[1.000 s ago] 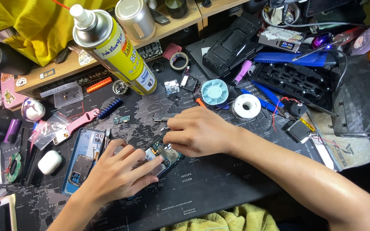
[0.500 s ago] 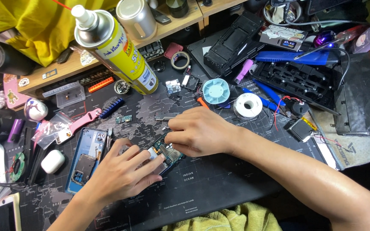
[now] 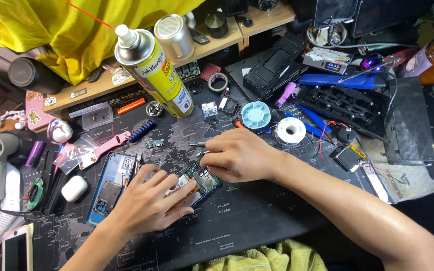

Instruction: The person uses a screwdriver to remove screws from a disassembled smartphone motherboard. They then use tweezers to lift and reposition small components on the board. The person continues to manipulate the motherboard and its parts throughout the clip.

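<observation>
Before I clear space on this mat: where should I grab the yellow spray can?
Grip the yellow spray can around its mid-body, coming from the open mat side in front. It stands tilted in this view, its cylinder bare there; avoid the white nozzle with its thin red straw.

Opened phone right of back cover

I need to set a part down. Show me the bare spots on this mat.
Bare: the black map-printed mat between the opened phone and the yellow-green towel. Crowded: around the yellow spray can and white solder spool.
</observation>
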